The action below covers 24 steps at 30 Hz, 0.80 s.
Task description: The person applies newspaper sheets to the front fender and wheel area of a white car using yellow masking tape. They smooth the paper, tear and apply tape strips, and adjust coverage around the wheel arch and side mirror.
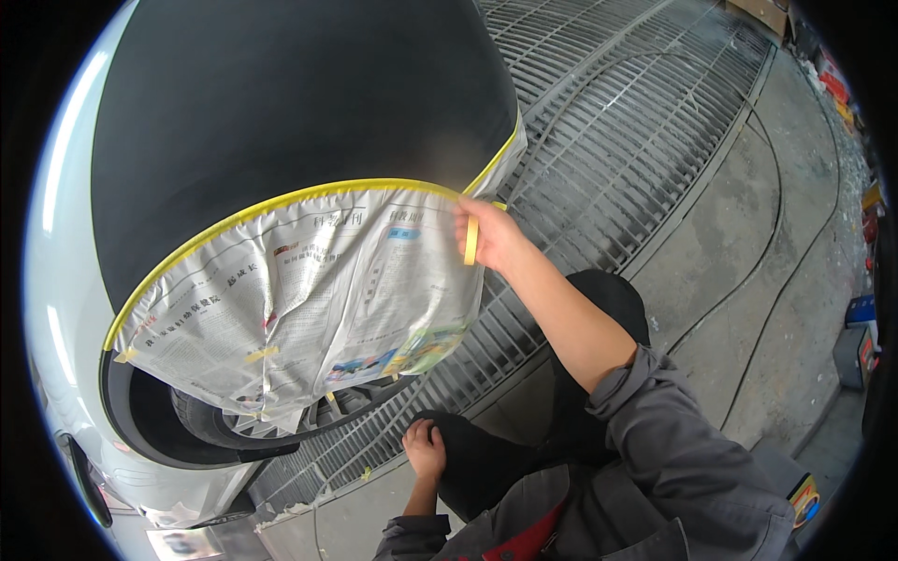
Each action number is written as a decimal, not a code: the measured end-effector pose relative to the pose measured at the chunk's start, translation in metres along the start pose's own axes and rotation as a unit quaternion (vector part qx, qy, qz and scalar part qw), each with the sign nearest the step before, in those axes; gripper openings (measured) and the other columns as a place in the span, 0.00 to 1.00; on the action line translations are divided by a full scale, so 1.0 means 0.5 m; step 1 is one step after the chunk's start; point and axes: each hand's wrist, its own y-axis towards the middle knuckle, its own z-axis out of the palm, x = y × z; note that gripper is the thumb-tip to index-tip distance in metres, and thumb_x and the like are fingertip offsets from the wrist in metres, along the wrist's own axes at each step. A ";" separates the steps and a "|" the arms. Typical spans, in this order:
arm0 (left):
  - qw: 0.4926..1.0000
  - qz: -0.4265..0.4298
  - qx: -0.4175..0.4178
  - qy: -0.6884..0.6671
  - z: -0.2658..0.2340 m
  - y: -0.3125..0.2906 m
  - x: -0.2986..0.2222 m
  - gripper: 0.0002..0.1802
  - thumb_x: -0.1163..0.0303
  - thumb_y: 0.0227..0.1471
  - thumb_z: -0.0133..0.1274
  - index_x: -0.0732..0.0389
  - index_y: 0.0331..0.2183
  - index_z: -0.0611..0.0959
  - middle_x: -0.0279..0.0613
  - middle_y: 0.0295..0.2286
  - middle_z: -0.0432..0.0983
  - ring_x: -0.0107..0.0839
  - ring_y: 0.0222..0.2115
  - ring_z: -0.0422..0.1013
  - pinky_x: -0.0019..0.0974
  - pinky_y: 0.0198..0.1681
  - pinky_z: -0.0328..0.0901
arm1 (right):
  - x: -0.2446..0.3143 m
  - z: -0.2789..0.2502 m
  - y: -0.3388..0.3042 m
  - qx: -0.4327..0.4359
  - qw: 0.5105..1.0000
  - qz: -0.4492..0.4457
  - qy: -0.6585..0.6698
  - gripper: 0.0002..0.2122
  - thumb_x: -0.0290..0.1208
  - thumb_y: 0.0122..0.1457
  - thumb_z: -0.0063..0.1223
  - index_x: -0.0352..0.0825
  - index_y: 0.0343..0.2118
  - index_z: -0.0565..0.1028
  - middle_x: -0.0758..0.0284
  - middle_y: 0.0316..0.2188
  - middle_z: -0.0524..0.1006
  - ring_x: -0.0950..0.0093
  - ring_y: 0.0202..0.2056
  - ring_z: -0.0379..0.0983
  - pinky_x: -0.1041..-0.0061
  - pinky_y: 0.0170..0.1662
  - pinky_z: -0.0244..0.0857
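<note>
My right hand (488, 236) holds a roll of yellow masking tape (471, 240) against the upper right edge of a sheet of newspaper (309, 290). A line of yellow tape (281, 198) fastens the paper along the wheel arch of a car, below a dark fender panel (281, 93). The newspaper hangs over the wheel (234, 421). My left hand (425, 451) rests closed on my dark-trousered knee, holding nothing that I can see.
A metal floor grating (617, 122) runs under and beside the car. Concrete floor (748, 234) with a thin hose lies to the right. Boxes and cans stand along the far right edge (856, 346). The car's pale bodywork (56, 280) curves on the left.
</note>
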 end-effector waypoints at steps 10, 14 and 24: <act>1.000 -0.008 0.006 0.001 0.018 0.012 0.008 0.12 0.67 0.53 0.58 0.57 0.40 0.85 0.46 0.45 0.79 0.49 0.49 0.71 0.49 0.56 0.64 | 0.038 0.032 -0.009 -0.020 0.986 0.122 0.112 0.12 0.40 0.64 0.53 0.43 0.24 0.70 0.78 0.16 0.67 0.81 0.16 0.63 0.74 0.26 0.58; 1.000 -0.014 -0.005 -0.005 0.016 -0.015 0.019 0.12 0.66 0.52 0.59 0.56 0.39 0.86 0.45 0.44 0.80 0.49 0.49 0.72 0.49 0.55 0.65 | 0.018 0.072 -0.056 0.079 0.989 0.116 0.036 0.15 0.46 0.64 0.55 0.43 0.25 0.71 0.78 0.16 0.67 0.81 0.17 0.63 0.74 0.25 0.58; 0.958 -0.083 0.076 -0.264 0.030 0.036 -0.042 0.17 0.56 0.62 0.51 0.55 0.45 0.85 0.42 0.43 0.82 0.44 0.42 0.78 0.41 0.47 0.71 | -0.173 -0.215 -0.241 0.338 0.587 -0.103 -0.729 0.07 0.25 0.62 0.50 0.37 0.32 0.81 0.67 0.29 0.82 0.73 0.35 0.79 0.71 0.40 0.73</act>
